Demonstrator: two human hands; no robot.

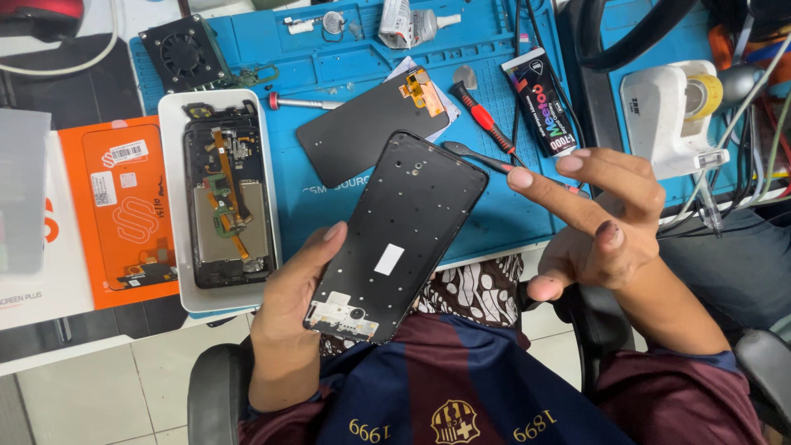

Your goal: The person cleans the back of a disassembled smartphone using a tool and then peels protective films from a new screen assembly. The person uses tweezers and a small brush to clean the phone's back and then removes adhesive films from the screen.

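Head view: left hand fingers wrap the black phone frame by its edge, held tilted above the lap; right hand fingers are spread, empty, just beside its top corner. Better to grip edges only, away from the white sticker. Behind lies the blue mat on the tabletop.

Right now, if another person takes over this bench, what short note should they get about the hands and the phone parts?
Left hand: holds the black phone frame by its lower edge, inner side up.
Right hand: empty, fingers spread, just right of the frame, not touching it.
On the blue mat: the loose black screen panel with orange flex, and a red-handled screwdriver.
In the white tray: the opened phone body, boards exposed.
Done: frame and screen are apart.
Left: frame, screen and body not yet joined.
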